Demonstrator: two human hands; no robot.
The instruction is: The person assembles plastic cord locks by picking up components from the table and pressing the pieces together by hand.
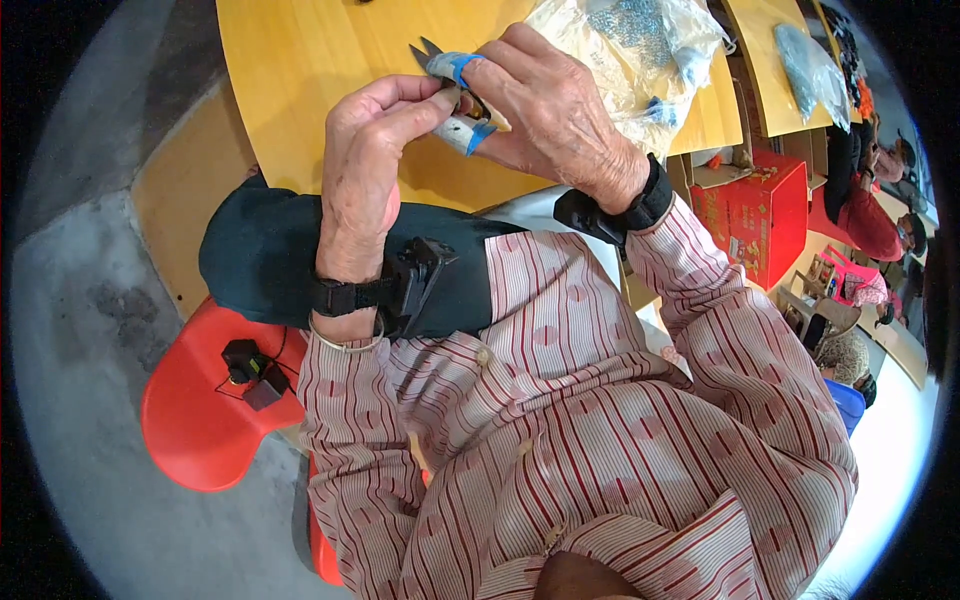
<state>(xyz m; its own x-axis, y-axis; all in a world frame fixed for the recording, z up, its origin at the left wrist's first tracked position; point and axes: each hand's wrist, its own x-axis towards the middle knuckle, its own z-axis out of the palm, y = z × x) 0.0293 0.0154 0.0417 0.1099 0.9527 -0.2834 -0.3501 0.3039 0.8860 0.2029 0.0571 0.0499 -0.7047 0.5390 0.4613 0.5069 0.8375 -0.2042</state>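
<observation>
Steel scissors point(431, 47), grasped by the right hand point(560, 105), hang above the tabletop point(290, 60); the left hand's point(368, 150) fingers pinch something hidden; work seems midway, remainder unclear.

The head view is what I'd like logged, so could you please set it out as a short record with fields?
Right hand: holding scissors, white wrapping and blue tape on thumb and a finger
Left hand: fingertips drawn together by the scissors; anything between them is too hidden to tell
Scissors: blades apart, pointing away from the person
Work surface: yellow table
On it, to the right: pale plastic bag with small bluish-grey pieces
Lower left: red seat bearing black objects
</observation>
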